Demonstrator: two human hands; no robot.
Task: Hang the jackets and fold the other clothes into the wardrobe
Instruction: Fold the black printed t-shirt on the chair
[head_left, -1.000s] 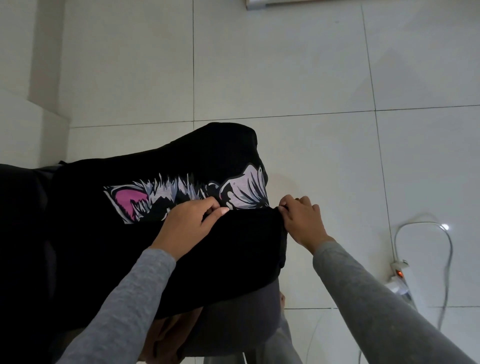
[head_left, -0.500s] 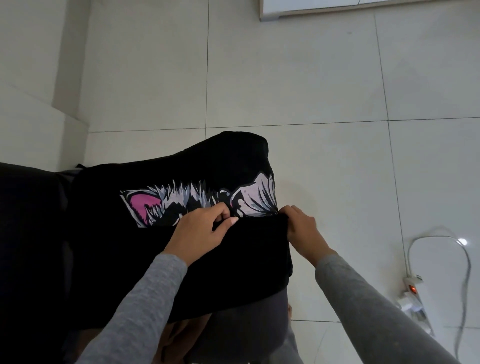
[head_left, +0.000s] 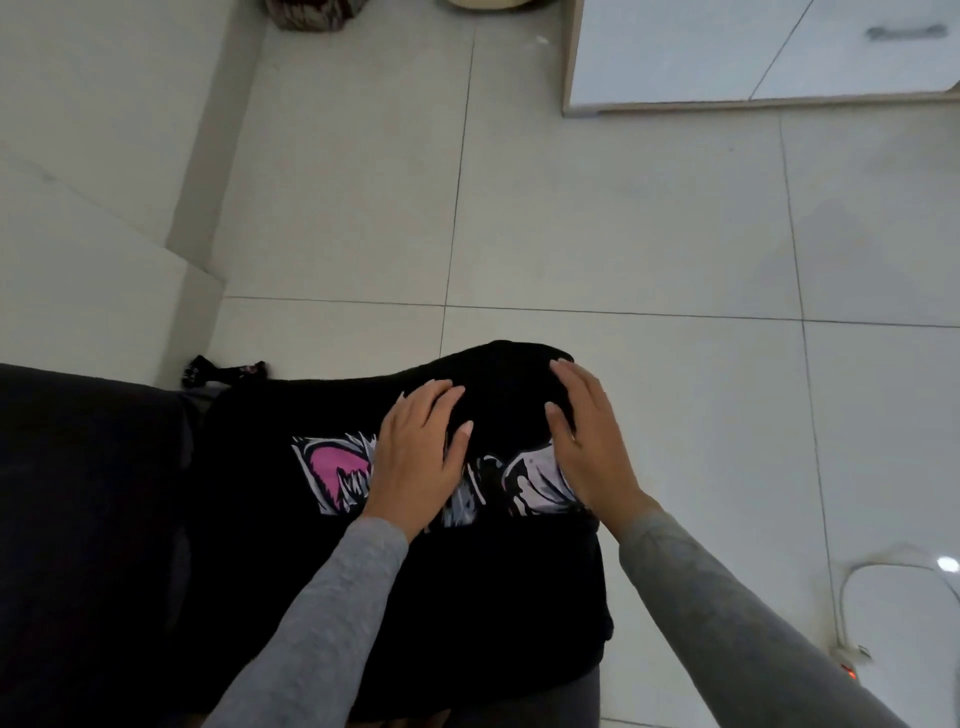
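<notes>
Two hands lie palm down, side by side and a little apart, at the centre of the head view. The left hand (head_left: 415, 457) is flat, its fingers (head_left: 431, 400) straight and close together, pointing forward and slightly right, with the thumb (head_left: 460, 441) spread toward the other hand. The right hand (head_left: 587, 441) is flat too, its fingers (head_left: 576, 384) extended forward and angled slightly left, and its thumb (head_left: 558, 423) held out toward the left hand. Both arms reach in from the lower edge of the view. The left forearm (head_left: 322, 623) and right forearm (head_left: 727, 623) are clad in gray to the wrist and converge toward the hands.
</notes>
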